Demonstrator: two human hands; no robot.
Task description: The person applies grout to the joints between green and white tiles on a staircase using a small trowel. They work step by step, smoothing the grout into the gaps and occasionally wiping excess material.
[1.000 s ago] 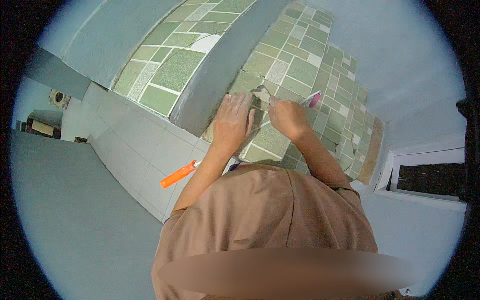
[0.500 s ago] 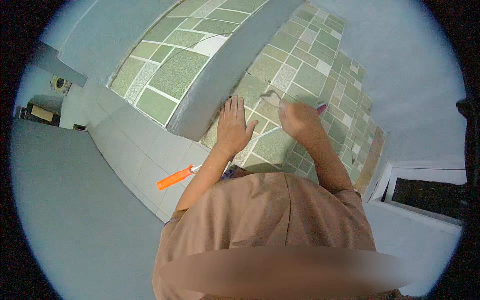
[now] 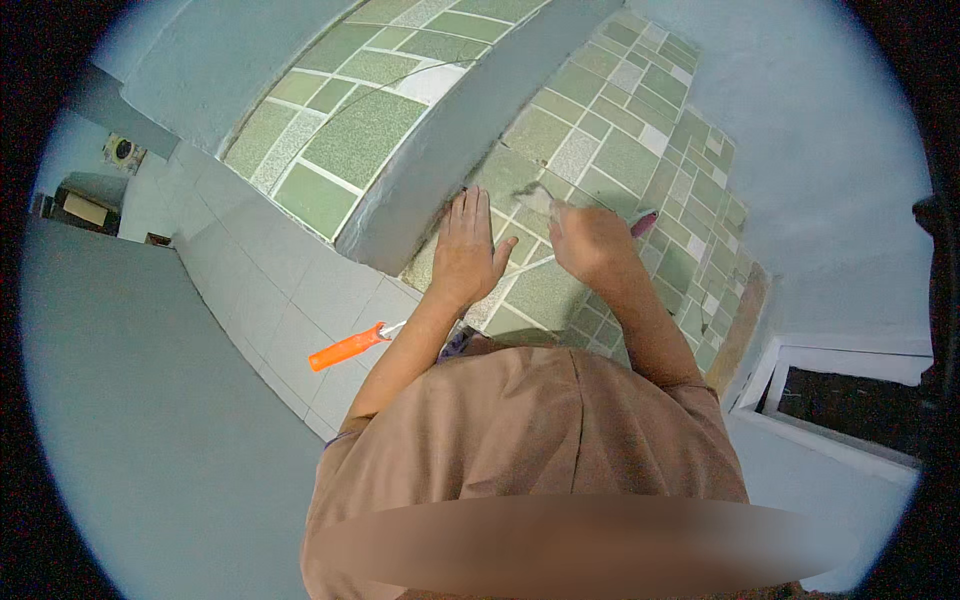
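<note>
Of two hands, the left hand [image 3: 467, 264] lies flat, fingers [image 3: 470, 215] together; the right hand [image 3: 598, 245] curls fingers around one pale-bladed tool [image 3: 536, 197].

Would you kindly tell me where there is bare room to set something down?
Bare room shows on the green tiles beyond the right hand, between the grey side face and the bluish wall. The raised tiled slab left of that face looks largely free. It is crowded around the left hand, the small held tool and the pink item.
</note>
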